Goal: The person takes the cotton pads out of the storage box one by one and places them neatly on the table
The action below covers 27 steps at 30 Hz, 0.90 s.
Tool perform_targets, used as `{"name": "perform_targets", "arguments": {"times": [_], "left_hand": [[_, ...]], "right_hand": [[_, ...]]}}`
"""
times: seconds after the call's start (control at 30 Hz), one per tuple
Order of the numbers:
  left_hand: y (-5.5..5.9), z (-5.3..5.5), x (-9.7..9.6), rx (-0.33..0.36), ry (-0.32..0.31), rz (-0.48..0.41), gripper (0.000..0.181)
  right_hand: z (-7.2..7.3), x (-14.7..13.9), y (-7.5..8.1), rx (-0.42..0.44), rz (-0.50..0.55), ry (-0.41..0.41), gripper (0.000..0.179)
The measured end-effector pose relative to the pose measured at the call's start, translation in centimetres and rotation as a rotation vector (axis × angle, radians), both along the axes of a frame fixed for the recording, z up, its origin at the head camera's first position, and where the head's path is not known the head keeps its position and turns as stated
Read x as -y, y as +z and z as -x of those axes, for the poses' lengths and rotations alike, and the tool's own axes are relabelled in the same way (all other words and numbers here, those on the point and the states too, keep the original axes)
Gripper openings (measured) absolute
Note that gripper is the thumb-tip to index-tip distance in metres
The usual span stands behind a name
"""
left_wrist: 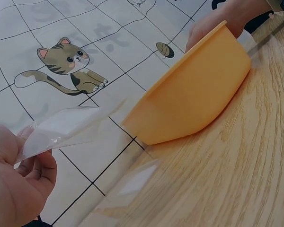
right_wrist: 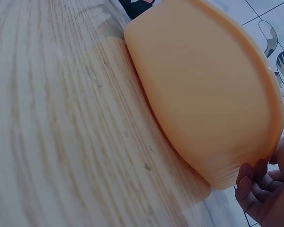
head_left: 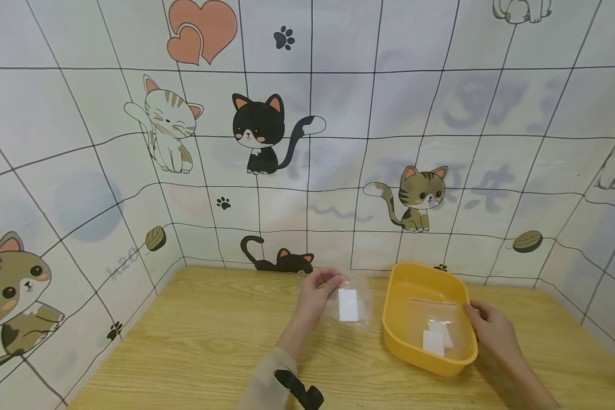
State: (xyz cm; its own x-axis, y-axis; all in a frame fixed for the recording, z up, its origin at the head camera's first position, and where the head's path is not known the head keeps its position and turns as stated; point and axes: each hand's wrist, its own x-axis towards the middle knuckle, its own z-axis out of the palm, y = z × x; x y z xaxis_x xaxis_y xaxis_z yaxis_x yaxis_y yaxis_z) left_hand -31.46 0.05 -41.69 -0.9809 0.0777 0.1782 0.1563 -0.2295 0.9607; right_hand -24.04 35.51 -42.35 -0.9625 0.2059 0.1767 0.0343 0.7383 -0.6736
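My left hand [head_left: 318,293] pinches the edge of a clear plastic bag [head_left: 365,293] between thumb and fingers. One white rectangular piece [head_left: 348,305] shows inside that bag. The left wrist view has the same bag [left_wrist: 61,125] held out from the left hand [left_wrist: 23,175], its pinched corner at the thumb. To its right is a yellow plastic basin [head_left: 402,347]. My right hand [head_left: 494,330] grips the basin's right rim, fingertips against the outer wall in the right wrist view. A clear zip bag [head_left: 415,319] with white pieces [head_left: 434,343] lies inside the basin.
A wood-grain table [head_left: 195,336] with a glossy surface lies under both hands. Behind it hangs a white grid-patterned cloth [head_left: 338,205] printed with cartoon cats, close along the back edge and both sides. A black strap [head_left: 297,389] crosses the left sleeve.
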Motion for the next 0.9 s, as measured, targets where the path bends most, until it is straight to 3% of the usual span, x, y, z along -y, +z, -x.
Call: {"name": "perform_targets", "arguments": {"times": [0.53, 0.9], "left_hand": [[0.1, 0.2, 2.1, 0.003, -0.004, -0.019, 0.02], [-0.2, 0.5, 4.3, -0.017, 0.053, 0.005, 0.024]], "right_hand": [[0.0, -0.1, 0.0, 0.01, 0.009, 0.007, 0.059], [0.1, -0.1, -0.1, 0.024, 0.012, 0.004, 0.06]]}}
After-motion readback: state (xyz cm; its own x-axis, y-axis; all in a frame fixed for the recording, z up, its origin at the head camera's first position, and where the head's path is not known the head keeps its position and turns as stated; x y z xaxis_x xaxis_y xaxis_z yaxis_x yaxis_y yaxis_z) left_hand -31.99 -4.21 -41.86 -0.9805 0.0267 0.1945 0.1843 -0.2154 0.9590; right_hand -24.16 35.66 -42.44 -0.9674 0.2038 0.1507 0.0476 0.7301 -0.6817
